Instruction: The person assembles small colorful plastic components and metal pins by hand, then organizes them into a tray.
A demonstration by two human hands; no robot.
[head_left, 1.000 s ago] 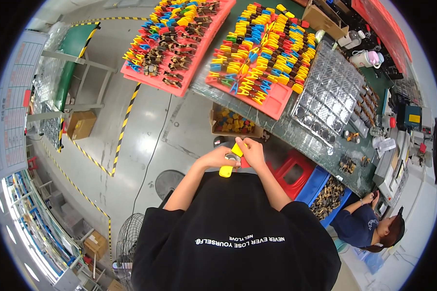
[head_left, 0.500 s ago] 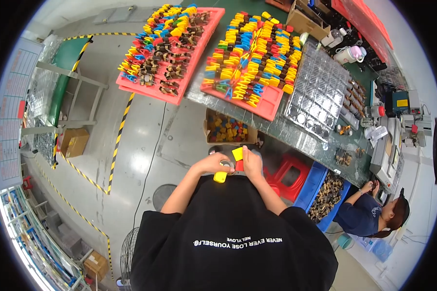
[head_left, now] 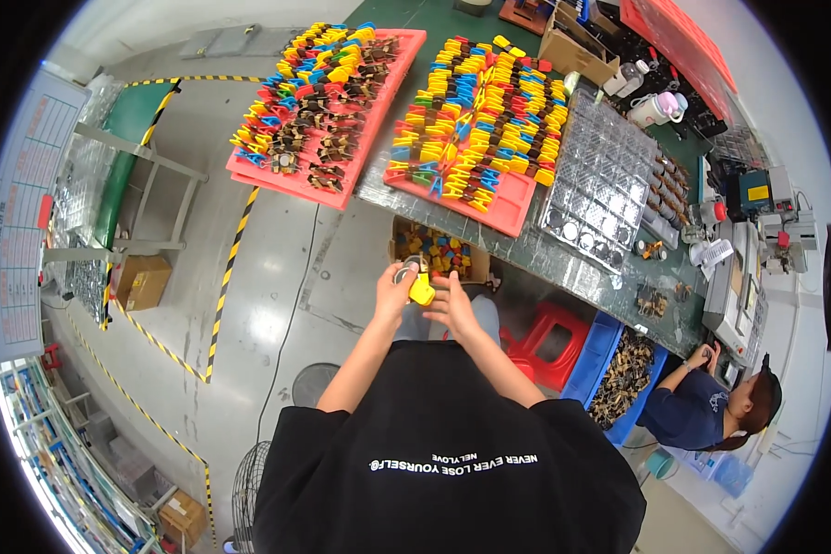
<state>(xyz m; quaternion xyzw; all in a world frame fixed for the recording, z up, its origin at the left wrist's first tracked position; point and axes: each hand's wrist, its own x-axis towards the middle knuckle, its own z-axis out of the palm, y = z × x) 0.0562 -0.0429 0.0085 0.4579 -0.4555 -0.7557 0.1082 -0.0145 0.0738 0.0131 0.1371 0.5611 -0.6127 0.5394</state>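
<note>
My left hand [head_left: 395, 288] is closed on a small round metallic part whose kind I cannot make out. A yellow plastic clip [head_left: 422, 292] is attached to or held against this part, on its right side. My right hand [head_left: 456, 307] is just right of the clip, its fingers apart and nothing visible in them. Both hands are in front of my body, below the near table edge. Just beyond them stands a cardboard box [head_left: 478, 265] of loose red, yellow and blue clips, partly hidden by my hands.
Two red trays [head_left: 346, 185] [head_left: 517, 217] carry rows of coloured clips on dark parts. Clear plastic trays [head_left: 586, 203] lie on the green table [head_left: 563, 263]. At right are a red stool [head_left: 563, 346], a blue bin [head_left: 577, 379] of small brown parts and a seated person [head_left: 688, 406].
Both hands have moved farther from my body. The yellow and red clip pieces at my right hand are gone from it, and its fingers have spread. My left hand keeps the round part.
</note>
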